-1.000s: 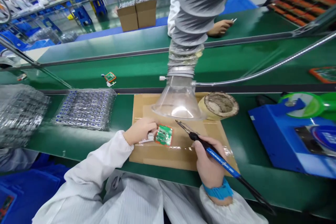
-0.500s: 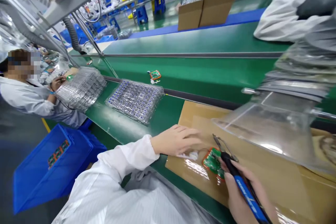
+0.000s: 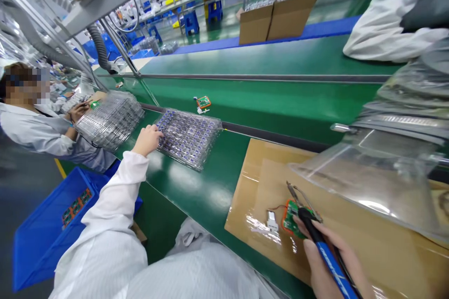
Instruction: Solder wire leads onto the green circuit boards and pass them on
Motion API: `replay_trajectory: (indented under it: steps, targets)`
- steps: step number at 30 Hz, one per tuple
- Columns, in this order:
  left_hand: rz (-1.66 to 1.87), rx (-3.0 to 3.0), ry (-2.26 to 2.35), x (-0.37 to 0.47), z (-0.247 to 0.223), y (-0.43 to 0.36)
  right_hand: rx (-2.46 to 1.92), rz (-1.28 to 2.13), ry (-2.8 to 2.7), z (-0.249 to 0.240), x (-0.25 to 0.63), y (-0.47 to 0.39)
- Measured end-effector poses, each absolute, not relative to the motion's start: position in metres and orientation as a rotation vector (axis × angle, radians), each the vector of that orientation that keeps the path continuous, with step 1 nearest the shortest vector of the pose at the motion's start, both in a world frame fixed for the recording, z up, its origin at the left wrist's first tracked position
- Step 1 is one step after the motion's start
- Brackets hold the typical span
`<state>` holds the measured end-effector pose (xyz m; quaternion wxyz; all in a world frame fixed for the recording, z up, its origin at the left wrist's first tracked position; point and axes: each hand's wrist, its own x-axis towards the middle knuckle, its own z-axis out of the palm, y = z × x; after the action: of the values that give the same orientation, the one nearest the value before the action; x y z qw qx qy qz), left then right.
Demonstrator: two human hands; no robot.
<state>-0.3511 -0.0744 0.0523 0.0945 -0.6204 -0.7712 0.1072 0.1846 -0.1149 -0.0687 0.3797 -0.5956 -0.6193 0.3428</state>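
My left hand (image 3: 149, 139) reaches to the left corner of a clear plastic tray (image 3: 189, 139) filled with rows of small blue-and-silver parts. Its fingers are bent together over the tray's edge; what they pinch is hidden. In my right hand (image 3: 328, 257) is a soldering iron (image 3: 328, 254) with a blue and black handle, its metal tip end pointing up and left. Beneath it, a green circuit board (image 3: 290, 217) with orange edging lies on a tan sheet (image 3: 252, 187), partly covered by the iron and fingers. A small white part (image 3: 271, 221) with a thin wire rests beside the board.
A clear fume hood (image 3: 372, 177) overhangs the sheet's right side. Another board (image 3: 203, 102) sits on the green belt beyond. At left are stacked clear trays (image 3: 112, 119), a co-worker (image 3: 31, 121) and a blue bin (image 3: 38, 247) holding boards. Another person's sleeve (image 3: 382, 23) rests opposite.
My left hand has left the spot beside the circuit board and moved left to the tray, uncovering the white part. My right hand still holds the soldering iron over the board.
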Motion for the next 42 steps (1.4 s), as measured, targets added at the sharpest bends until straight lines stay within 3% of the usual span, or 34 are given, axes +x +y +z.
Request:
replay_trajectory:
  steps: [4, 8, 10, 13, 16, 18, 22, 26, 34, 42]
  targets:
    - [0.401, -1.951, -2.225, -0.371, 0.053, -0.067, -1.579, 0.823, -1.647, -0.058, 0.181, -0.115]
    - [0.250, -2.061, -2.313, -0.390, 0.062, -0.062, -1.558, 0.861, -1.616, -0.053, 0.178, -0.118]
    - [-0.009, -2.053, -2.392, -0.391, 0.067, -0.062, -1.499, 0.899, -1.601, -0.053, 0.177, -0.118]
    - [-0.664, -1.862, -2.457, -0.360, 0.070, -0.064, -1.401, 0.932, -1.613, -0.054, 0.178, -0.115]
    - [-1.166, -1.775, -2.618, -0.285, 0.067, -0.068, -1.331, 0.877, -1.701, -0.053, 0.181, -0.112]
    - [-1.284, -2.067, -2.813, -0.220, 0.061, -0.070, -1.319, 0.832, -1.728, -0.051, 0.183, -0.110]
    - [-1.391, -2.792, -3.019, -0.103, 0.043, -0.067, -1.294, 0.873, -1.663, -0.051, 0.182, -0.112]
    - [-1.365, -3.164, -2.994, -0.042, 0.024, -0.054, -1.156, 1.060, -1.448, -0.056, 0.174, -0.113]
    - [-1.126, -3.089, -2.940, -0.020, 0.010, -0.050, -1.096, 1.186, -1.108, -0.045, 0.154, -0.106]
    - [-0.836, -2.915, -2.178, -0.026, -0.007, -0.060, -1.304, 0.768, -1.247, -0.034, 0.177, -0.118]
